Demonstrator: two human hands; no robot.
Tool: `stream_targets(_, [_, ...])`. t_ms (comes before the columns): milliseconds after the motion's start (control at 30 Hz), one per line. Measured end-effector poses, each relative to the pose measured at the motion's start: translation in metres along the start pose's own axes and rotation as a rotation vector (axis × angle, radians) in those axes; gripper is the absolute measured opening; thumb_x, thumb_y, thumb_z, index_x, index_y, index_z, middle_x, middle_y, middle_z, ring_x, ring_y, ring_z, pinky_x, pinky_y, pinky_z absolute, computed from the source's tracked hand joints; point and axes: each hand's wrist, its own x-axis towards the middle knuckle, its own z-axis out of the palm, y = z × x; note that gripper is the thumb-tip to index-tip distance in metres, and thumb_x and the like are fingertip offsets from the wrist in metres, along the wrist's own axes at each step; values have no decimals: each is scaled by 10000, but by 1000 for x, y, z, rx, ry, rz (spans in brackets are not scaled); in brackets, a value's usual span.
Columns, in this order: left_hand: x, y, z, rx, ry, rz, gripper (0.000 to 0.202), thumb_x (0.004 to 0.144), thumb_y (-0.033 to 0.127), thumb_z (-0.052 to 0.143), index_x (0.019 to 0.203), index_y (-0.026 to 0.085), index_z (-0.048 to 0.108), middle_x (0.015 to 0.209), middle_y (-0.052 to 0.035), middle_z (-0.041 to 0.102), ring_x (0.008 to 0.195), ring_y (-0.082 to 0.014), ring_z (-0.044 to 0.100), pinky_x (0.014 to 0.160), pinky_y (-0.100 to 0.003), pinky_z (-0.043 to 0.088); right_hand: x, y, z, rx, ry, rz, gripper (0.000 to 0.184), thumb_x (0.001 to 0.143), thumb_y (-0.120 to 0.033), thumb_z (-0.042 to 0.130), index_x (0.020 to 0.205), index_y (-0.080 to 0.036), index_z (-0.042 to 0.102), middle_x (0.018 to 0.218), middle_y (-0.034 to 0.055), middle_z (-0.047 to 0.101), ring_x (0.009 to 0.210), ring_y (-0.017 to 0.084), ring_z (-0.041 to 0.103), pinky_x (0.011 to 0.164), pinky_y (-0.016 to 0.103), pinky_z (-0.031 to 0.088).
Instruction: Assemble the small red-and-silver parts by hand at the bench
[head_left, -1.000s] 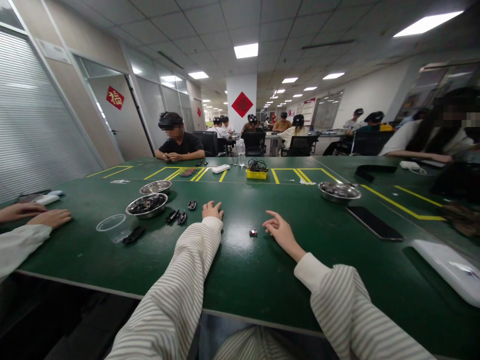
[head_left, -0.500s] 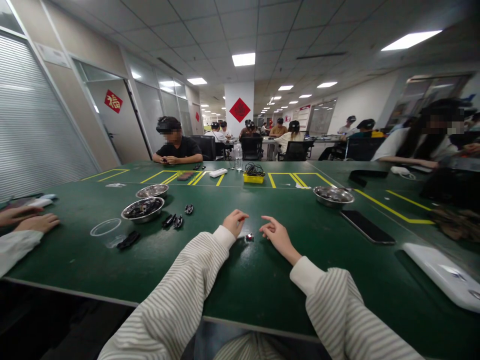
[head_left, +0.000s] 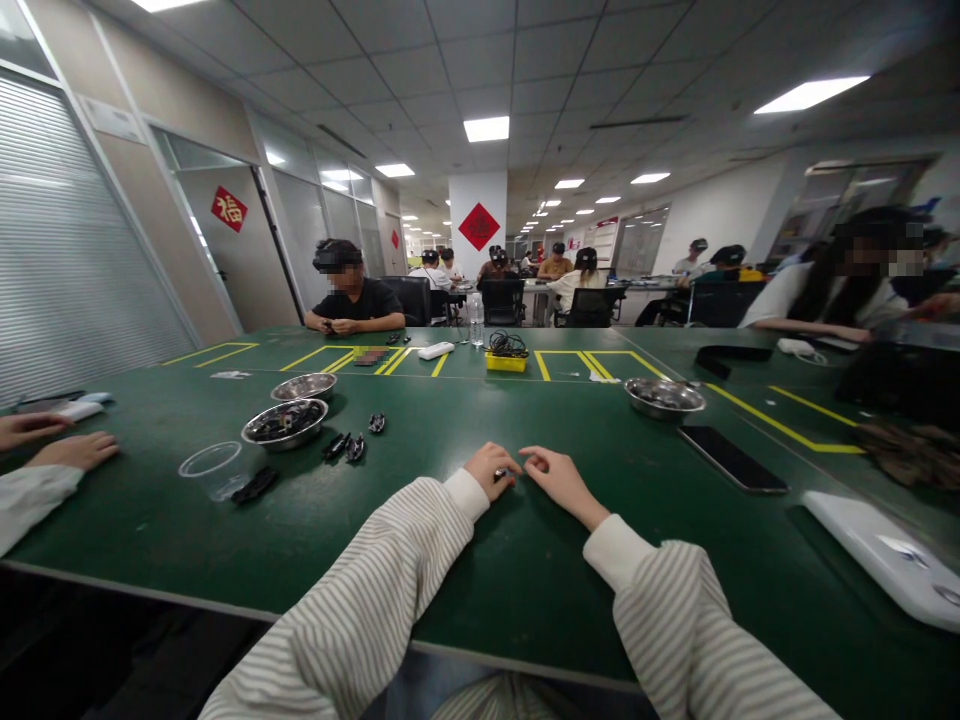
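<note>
On the green table (head_left: 540, 590), the left hand (head_left: 490, 468) curls over a small part (head_left: 500, 474), its grip unclear; just right, the right hand (head_left: 559, 480) bends loosely, free. Tabletop separates both from the near edge.

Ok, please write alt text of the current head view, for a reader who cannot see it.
A person's left hand curls over a small, mostly hidden part at a green table, the right hand close beside it. Further left are two metal bowls and black pieces; further right, another metal bowl and a phone.
</note>
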Motion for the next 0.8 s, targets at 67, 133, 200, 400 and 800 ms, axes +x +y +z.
stream_targets(67, [-4, -4, -6, 68, 50, -129, 257, 642, 251, 569, 890, 182, 564, 879, -45, 521, 854, -175, 447, 795, -315, 367, -1, -2, -2, -81, -79, -43, 270, 682, -300, 513, 904, -179, 610, 716, 27, 611, 585, 120, 514, 569, 235, 393])
stream_targets(133, [-8, -8, -10, 156, 22, -258, 349, 649, 350, 563, 946, 169, 542, 926, -66, 493, 859, -195, 441, 777, -334, 380, -3, -4, -3, -140, -129, -89, 267, 658, -335, 551, 867, -190, 634, 745, 34, 605, 595, 122, 504, 564, 233, 380])
stream_targets(200, [-11, -10, -11, 217, -82, -309, 308, 705, 364, 503, 947, 178, 541, 919, -64, 486, 844, -190, 448, 758, -328, 392, -4, -6, -3, -177, -149, -126, 195, 653, -323, 566, 769, -199, 662, 743, 34, 596, 621, 123, 509, 585, 230, 375])
stream_targets(400, [-10, -3, -5, 283, -199, -279, 205, 783, 273, 403, 917, 202, 540, 886, -41, 482, 841, -155, 460, 759, -280, 396, -5, -9, 0, -221, -142, -152, 150, 666, -279, 555, 726, -201, 669, 694, 28, 587, 616, 122, 511, 586, 225, 364])
stream_targets(800, [-12, -10, -2, 246, -115, -322, 164, 747, 250, 431, 834, 201, 561, 796, -31, 488, 776, -154, 488, 678, -261, 415, -13, -26, 15, -199, -101, -157, 217, 635, -376, 567, 757, -220, 654, 582, -2, 569, 525, 109, 476, 510, 211, 325])
